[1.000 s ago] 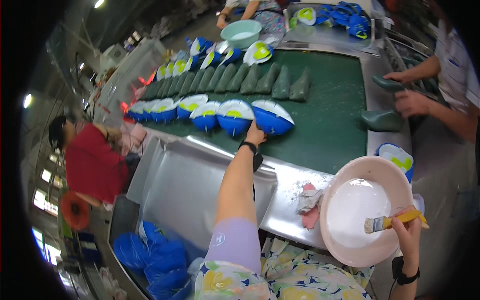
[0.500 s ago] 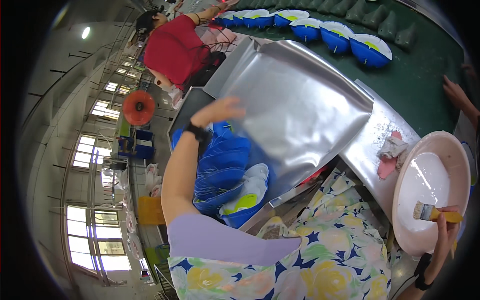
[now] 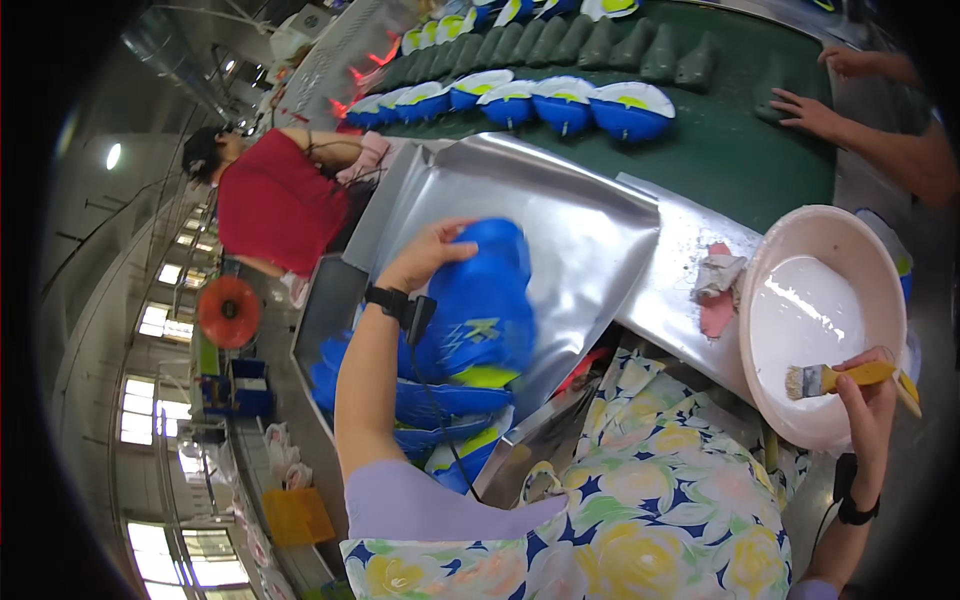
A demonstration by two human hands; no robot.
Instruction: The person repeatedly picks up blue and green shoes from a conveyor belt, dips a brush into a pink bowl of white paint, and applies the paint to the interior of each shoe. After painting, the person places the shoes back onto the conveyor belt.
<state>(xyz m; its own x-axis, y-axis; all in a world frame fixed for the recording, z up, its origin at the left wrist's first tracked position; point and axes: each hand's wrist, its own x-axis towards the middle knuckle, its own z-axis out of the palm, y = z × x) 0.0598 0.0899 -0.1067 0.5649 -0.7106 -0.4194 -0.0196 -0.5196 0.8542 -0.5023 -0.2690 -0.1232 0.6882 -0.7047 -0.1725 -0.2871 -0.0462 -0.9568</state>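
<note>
My left hand (image 3: 432, 258) is closed on the edge of a blue shoe upper (image 3: 478, 315), holding it raised over the metal tray (image 3: 590, 215). Beneath it lies a heap of more blue shoe uppers (image 3: 420, 402) with white and lime-green linings. In my right hand (image 3: 868, 405) is a paintbrush (image 3: 862, 376) with a yellow handle and pale bristles. The brush hangs over a pale pink basin (image 3: 770, 270) holding white liquid (image 3: 805, 310); its bristles look just above the liquid, though contact is hard to tell.
Blue uppers (image 3: 632, 112) and dark foot-shaped lasts (image 3: 655, 62) stand in rows on a green belt (image 3: 740, 150). A rag (image 3: 718, 285) lies beside the basin. Someone's hands (image 3: 812, 115) reach over the belt at right; a person in red (image 3: 280, 205) works at far left.
My left hand has closed on a blue upper and lifted it from the heap. My right hand still holds the brush over the basin. The whole view has shifted.
</note>
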